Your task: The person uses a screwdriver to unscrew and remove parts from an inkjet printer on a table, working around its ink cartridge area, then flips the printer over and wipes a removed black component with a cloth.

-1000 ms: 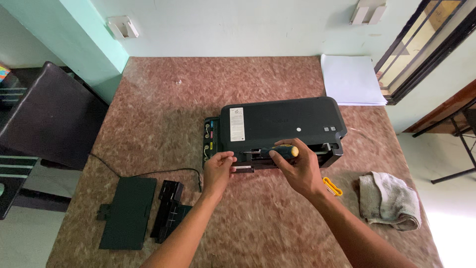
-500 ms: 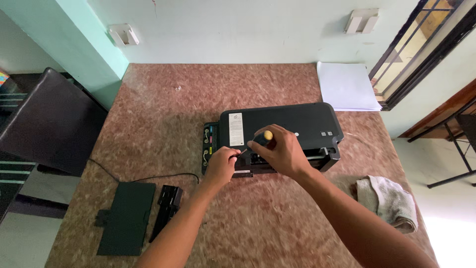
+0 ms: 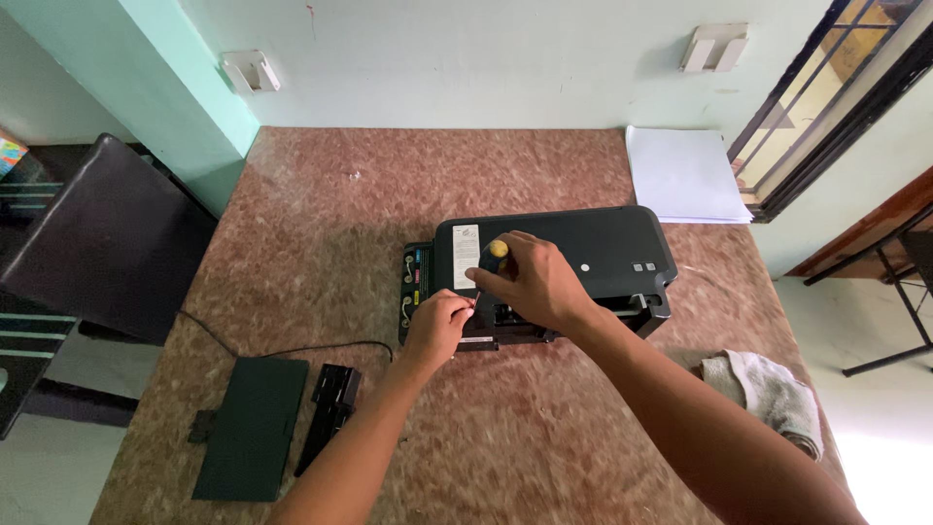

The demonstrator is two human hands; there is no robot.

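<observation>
On the black printer [image 3: 583, 255], white rectangular label [image 3: 466, 256].

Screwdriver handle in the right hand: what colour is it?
Yellow at the top, dark green below: the screwdriver shows above the right hand in the head view.

A black printer [image 3: 573, 262] sits on a brown stone table [image 3: 321, 224]. The right hand [image 3: 530, 282] holds a screwdriver with a yellow top [image 3: 497, 251], pointing down at the front of the printer. The left hand [image 3: 437, 326] touches the printer's front edge. A flat black panel [image 3: 251, 428] and a small black part [image 3: 328, 413] lie near the left arm. A grey cloth [image 3: 768, 394] lies on the right. White paper [image 3: 685, 175] rests behind the printer.
</observation>
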